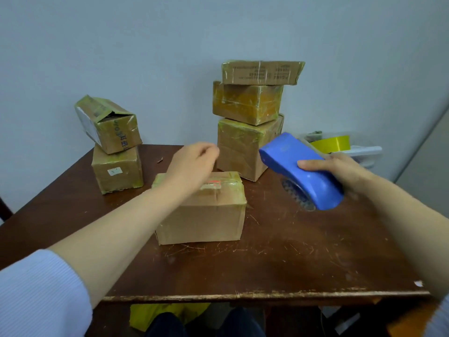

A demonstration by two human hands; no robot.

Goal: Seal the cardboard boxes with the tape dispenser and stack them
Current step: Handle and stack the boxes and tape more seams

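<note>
The box [201, 215] sits near the middle of the table [303, 263], just in front of a three-box stack [243, 147]. The left hand [194, 164] hovers over its far edge, fingers curled; whether they pinch tape I cannot tell. The right hand [340, 171] wraps round the tape dispenser [301, 171]. With nothing pressing the box, taping may drag it into the stack

Scratched brown table [291, 263], pale wall [170, 45]
</note>
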